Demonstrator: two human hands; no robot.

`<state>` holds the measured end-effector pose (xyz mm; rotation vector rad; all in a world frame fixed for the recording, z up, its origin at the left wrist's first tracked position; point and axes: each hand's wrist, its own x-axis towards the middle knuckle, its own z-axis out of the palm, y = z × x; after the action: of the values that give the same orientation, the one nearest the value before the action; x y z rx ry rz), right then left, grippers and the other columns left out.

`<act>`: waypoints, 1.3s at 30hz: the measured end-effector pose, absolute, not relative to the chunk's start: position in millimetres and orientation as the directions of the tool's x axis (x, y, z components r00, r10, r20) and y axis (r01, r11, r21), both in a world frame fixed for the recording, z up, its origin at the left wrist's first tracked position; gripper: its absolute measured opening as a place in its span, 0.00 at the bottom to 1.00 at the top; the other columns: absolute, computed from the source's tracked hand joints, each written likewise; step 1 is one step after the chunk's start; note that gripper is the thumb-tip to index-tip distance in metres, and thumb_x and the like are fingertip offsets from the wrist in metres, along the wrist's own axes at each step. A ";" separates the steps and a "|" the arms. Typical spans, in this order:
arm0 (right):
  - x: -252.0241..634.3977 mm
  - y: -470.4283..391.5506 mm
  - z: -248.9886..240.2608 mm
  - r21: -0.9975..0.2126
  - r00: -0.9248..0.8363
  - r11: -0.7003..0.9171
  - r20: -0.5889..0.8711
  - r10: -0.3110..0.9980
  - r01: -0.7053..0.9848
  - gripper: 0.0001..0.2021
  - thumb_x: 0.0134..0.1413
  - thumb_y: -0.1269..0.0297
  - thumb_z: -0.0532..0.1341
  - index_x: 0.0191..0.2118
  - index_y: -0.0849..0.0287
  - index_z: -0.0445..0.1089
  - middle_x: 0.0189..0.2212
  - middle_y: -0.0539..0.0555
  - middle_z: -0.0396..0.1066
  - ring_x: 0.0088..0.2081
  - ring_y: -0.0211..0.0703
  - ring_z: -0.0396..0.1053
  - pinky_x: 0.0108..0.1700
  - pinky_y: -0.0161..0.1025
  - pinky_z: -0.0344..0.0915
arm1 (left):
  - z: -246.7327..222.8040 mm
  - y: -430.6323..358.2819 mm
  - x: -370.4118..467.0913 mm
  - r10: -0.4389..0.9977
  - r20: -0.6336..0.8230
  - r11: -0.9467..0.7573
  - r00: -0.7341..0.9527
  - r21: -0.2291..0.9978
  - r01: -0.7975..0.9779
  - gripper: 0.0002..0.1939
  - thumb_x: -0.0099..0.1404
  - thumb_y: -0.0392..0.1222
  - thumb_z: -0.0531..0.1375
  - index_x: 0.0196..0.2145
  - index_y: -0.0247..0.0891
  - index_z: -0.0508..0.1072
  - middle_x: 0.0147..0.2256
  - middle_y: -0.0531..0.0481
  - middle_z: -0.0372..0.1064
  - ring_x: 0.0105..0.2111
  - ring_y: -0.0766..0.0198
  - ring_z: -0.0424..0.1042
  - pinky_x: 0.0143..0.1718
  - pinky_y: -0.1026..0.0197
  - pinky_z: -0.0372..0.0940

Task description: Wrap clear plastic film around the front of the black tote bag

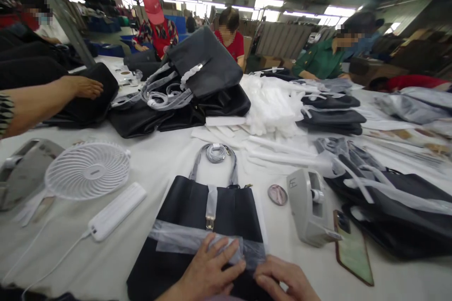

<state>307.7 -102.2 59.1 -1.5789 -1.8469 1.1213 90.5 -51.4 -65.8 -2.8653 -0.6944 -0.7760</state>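
Note:
A black handbag lies flat before me, its wrapped handles and a coiled strap pointing away. A wrapped tab with a metal clasp runs down its middle. Across the bag's front stretches a strip of translucent wrapping. My left hand lies on that strip with its fingers apart, pressing it to the bag. At the bag's right edge, my right hand has thumb and fingers pinched at the strip's end.
On the left are a white fan, a power bank and a tape dispenser. Another dispenser, a phone and black bags lie right. Bags are piled ahead. Another person's hand reaches in from the left.

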 end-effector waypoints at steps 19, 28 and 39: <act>264.8 -58.8 39.7 -0.076 0.072 -0.117 -0.441 0.895 0.990 0.20 0.63 0.55 0.48 0.29 0.54 0.73 0.29 0.57 0.77 0.35 0.54 0.75 0.31 0.40 0.55 | -63.5 -47.8 87.4 0.426 0.469 -0.897 0.774 0.104 0.430 0.23 0.66 0.55 0.56 0.57 0.55 0.62 0.60 0.50 0.59 0.54 0.57 0.61 0.58 0.46 0.50; 259.5 -51.2 41.3 -0.027 0.133 -0.164 -0.464 0.876 0.986 0.17 0.59 0.58 0.52 0.26 0.56 0.73 0.29 0.61 0.77 0.35 0.57 0.75 0.32 0.43 0.61 | -64.0 -49.5 88.2 0.459 0.524 -0.882 0.717 0.177 0.436 0.15 0.65 0.45 0.58 0.50 0.53 0.68 0.57 0.44 0.62 0.56 0.56 0.61 0.56 0.50 0.56; 260.9 -58.8 46.6 -0.026 0.240 -0.277 -0.424 0.873 0.961 0.14 0.53 0.59 0.55 0.25 0.55 0.76 0.28 0.59 0.78 0.36 0.53 0.76 0.37 0.41 0.69 | -85.3 -49.4 110.6 0.317 0.747 -0.893 0.584 0.027 0.450 0.11 0.68 0.49 0.55 0.47 0.57 0.71 0.46 0.55 0.74 0.48 0.63 0.67 0.61 0.51 0.46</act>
<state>260.9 -58.8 46.6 -2.6522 -2.0083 0.6169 110.6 -49.4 -85.3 -2.6457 -0.6455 -1.1986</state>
